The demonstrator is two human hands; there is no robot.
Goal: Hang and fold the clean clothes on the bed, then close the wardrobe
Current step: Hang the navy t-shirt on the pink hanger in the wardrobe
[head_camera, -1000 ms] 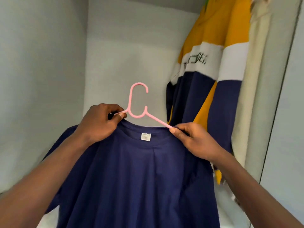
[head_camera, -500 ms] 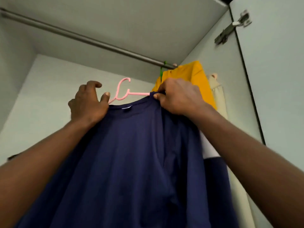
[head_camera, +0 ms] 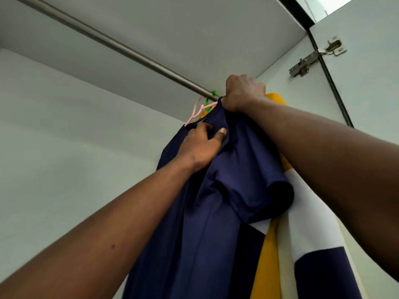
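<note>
Right hand (head_camera: 245, 92): a fist clenched round the shoulder of the navy T-shirt (head_camera: 216, 212), knuckles just under the rail (head_camera: 121, 46).
Left hand (head_camera: 198, 145): below and left of the right, fingers curled into the cloth at the collar, thumb flat on it.
Neck label (head_camera: 200, 121): edge-on beside the left fingertips, too thin to read.
Pink hanger (head_camera: 197, 111): above the left fingers, hook up toward the rail; whether it has caught cannot be told.
Shirt's axis: vertical, collar up, body hanging past both forearms.
Beyond: green hanger (head_camera: 212, 94) on the rail; striped shirt (head_camera: 306, 212) right of the wrists; door hinge (head_camera: 313, 58) further right.
</note>
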